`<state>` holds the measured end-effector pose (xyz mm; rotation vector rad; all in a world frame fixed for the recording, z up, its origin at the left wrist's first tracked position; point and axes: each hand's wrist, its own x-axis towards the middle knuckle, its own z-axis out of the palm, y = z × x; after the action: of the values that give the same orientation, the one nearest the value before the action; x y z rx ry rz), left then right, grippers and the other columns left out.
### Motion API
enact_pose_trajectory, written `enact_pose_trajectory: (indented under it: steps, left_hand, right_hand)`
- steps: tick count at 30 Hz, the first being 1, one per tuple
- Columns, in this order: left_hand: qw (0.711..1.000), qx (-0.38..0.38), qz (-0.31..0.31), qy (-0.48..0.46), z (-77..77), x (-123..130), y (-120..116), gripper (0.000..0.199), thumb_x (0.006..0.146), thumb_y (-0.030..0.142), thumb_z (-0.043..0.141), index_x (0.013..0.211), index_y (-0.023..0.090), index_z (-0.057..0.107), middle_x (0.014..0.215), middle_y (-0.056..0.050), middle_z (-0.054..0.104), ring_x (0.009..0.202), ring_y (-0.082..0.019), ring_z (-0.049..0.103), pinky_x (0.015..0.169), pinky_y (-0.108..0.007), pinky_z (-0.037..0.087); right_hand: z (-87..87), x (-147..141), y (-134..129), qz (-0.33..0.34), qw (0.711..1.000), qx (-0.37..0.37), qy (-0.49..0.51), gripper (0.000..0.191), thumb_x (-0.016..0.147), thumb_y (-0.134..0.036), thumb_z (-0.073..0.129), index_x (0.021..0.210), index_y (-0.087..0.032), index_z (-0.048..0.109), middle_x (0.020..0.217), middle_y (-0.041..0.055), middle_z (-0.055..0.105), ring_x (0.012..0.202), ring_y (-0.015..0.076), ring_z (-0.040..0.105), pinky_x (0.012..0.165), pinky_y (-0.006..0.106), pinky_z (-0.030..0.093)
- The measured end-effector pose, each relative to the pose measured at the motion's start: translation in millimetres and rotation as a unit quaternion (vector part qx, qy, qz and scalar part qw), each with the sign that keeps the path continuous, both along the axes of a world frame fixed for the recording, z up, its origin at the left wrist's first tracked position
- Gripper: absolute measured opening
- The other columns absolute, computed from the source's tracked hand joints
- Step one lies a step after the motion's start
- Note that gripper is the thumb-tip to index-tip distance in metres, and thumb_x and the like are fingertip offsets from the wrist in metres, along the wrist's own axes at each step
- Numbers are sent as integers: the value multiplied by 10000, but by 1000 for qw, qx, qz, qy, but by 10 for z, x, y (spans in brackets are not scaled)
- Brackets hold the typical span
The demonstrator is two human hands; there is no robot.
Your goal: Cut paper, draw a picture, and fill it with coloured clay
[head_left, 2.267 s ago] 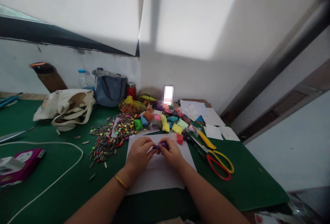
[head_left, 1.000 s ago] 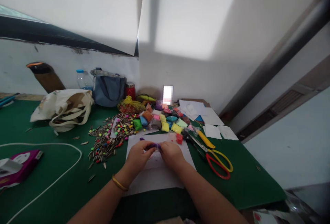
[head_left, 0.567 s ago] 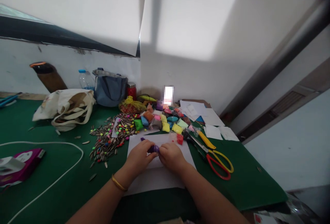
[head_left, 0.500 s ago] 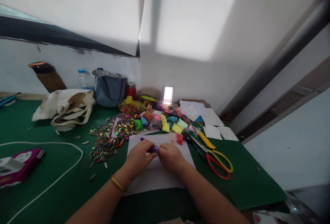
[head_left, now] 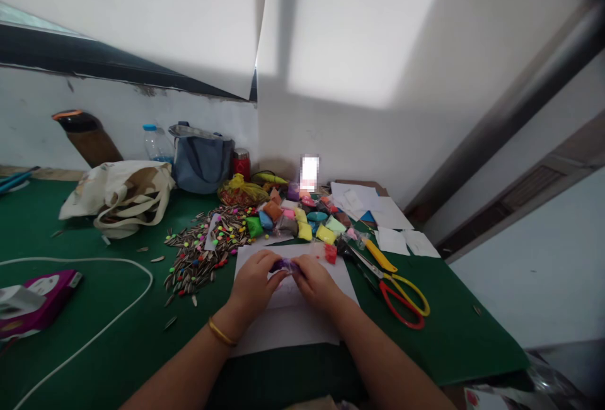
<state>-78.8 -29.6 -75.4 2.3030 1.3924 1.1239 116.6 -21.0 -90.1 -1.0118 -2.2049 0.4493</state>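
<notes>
A small purple packet of modelling clay [head_left: 286,265] in clear plastic is held between my two hands, above a white sheet of paper [head_left: 293,328]. My left hand [head_left: 254,283] pinches its left end, with a gold bangle on that wrist. My right hand [head_left: 319,283] has its fingers closed on the right end. Part of the packet is hidden behind the fingers. Faint marks show on the paper below. Just beyond my right hand lies a red packet of clay [head_left: 329,252].
Coloured clay packets [head_left: 305,231] lie behind the paper. Striped seeds mixed with bright beads [head_left: 201,259] spread at left. Scissors [head_left: 401,300] and a yellow-handled knife [head_left: 380,256] lie at right. Bags [head_left: 203,161] stand at the back; a white cable [head_left: 113,261] curves at left.
Both hands have shifted slightly; the purple packet now lies more level between them, with more of it showing. My right hand has turned a little and its fingers have moved along the packet.
</notes>
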Motion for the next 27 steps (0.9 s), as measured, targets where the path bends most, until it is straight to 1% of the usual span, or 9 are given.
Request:
enact_pose_trajectory:
  steps: [3, 5, 9, 12, 15, 18, 22, 25, 27]
  left_hand:
    - [999, -28, -9, 14, 2, 18, -11, 126, 830, 263, 667, 939, 207, 638, 941, -49, 650, 900, -221, 583, 800, -347, 455]
    - [999, -29, -15, 16, 14, 21, -18, 81, 831, 244, 657, 904, 210, 650, 899, -43, 654, 867, -214, 586, 770, -333, 452]
    - [1000, -1, 15, -26, 21, -11, 3, 84, 863, 277, 617, 838, 206, 652, 846, -45, 639, 845, -207, 578, 770, -333, 440]
    - [986, -48, 63, -145, -11, -76, 76, 144, 859, 339, 612, 848, 197, 636, 823, -49, 646, 797, -203, 596, 736, -338, 456]
    - [918, -169, 83, -350, -40, -154, 177, 246, 807, 396, 659, 914, 186, 586, 780, -43, 670, 723, -205, 644, 674, -337, 493]
    - [834, -213, 82, -503, -40, -213, 249, 421, 730, 393, 733, 1050, 201, 538, 847, -27, 681, 717, -182, 665, 688, -329, 521]
    - [783, -223, 69, -577, -24, -238, 271, 486, 680, 351, 757, 1116, 220, 590, 910, -4, 638, 719, -106, 608, 669, -238, 506]
    - [751, -248, 78, -607, -15, -232, 265, 399, 650, 324, 781, 992, 219, 604, 821, 27, 596, 676, -86, 569, 607, -199, 489]
    - [746, -253, 92, -609, -16, -229, 266, 360, 645, 336, 795, 901, 209, 577, 738, 48, 561, 613, -76, 546, 560, -188, 474]
  right_hand:
    - [-37, -24, 8, 13, 999, 20, -26, 216, 955, -229, 404, 846, -179, 584, 829, 55, 573, 779, 179, 514, 697, 284, 410]
    - [-56, -34, 20, 9, 999, 21, -38, 224, 944, -220, 419, 794, -182, 581, 804, 48, 569, 763, 175, 512, 684, 277, 405]
    - [-92, -5, 79, -74, 997, -12, -27, 181, 928, -244, 473, 993, -173, 626, 926, 79, 633, 879, 206, 562, 791, 316, 441]
    - [-141, 77, 157, -171, 985, -38, 6, 314, 909, -260, 486, 1184, -141, 582, 1123, 133, 621, 1061, 245, 553, 939, 375, 429]
    - [-150, 168, 225, -195, 979, -56, 2, 430, 910, -225, 437, 1321, -113, 496, 1262, 159, 561, 1196, 244, 503, 1032, 383, 382]
    - [-49, 206, 254, -193, 976, -92, -38, 468, 912, -207, 439, 1374, -130, 439, 1288, 143, 566, 1193, 227, 520, 1000, 348, 400]
    - [176, 187, 268, -207, 964, -84, -146, 276, 898, -274, 552, 1163, -203, 579, 1088, 79, 659, 1014, 228, 583, 848, 312, 425]
    - [280, 183, 307, -202, 949, -18, -240, 171, 878, -262, 602, 1037, -204, 621, 1037, 81, 657, 1035, 247, 540, 865, 332, 388]
    - [315, 181, 339, -209, 937, 5, -281, 195, 855, -253, 635, 1042, -200, 630, 1074, 95, 641, 1074, 266, 508, 889, 358, 373]
